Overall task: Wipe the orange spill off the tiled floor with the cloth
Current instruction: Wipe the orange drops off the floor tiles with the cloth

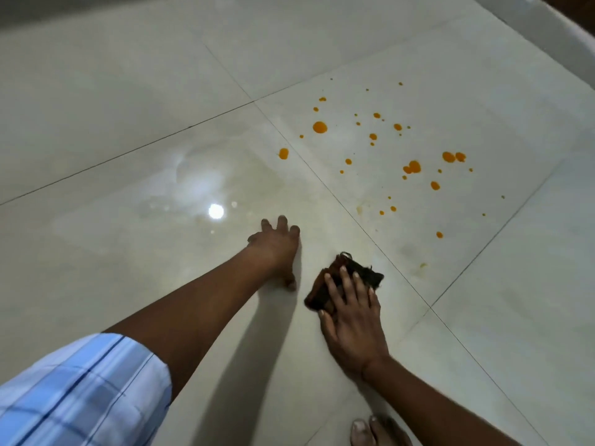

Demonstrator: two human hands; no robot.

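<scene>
Orange drops of the spill (pixel 413 166) are scattered over a pale glossy floor tile (pixel 502 101) ahead and to the right, the biggest round drop (pixel 319 127) at its left. A dark brown crumpled cloth (pixel 325 286) lies on the floor nearer to me. My right hand (pixel 352 320) presses flat on the cloth with straight fingers. My left hand (pixel 277 249) rests flat on the bare tile just left of the cloth, fingers spread. Faint yellowish smears (pixel 422 266) show on the tile right of the cloth.
A wet, streaky sheen with a bright lamp reflection (pixel 216 211) covers the tile to the left. Dark grout lines (pixel 354 217) cross the floor. A bare foot (pixel 373 431) shows at the bottom edge. A white skirting (pixel 547 30) runs along the top right.
</scene>
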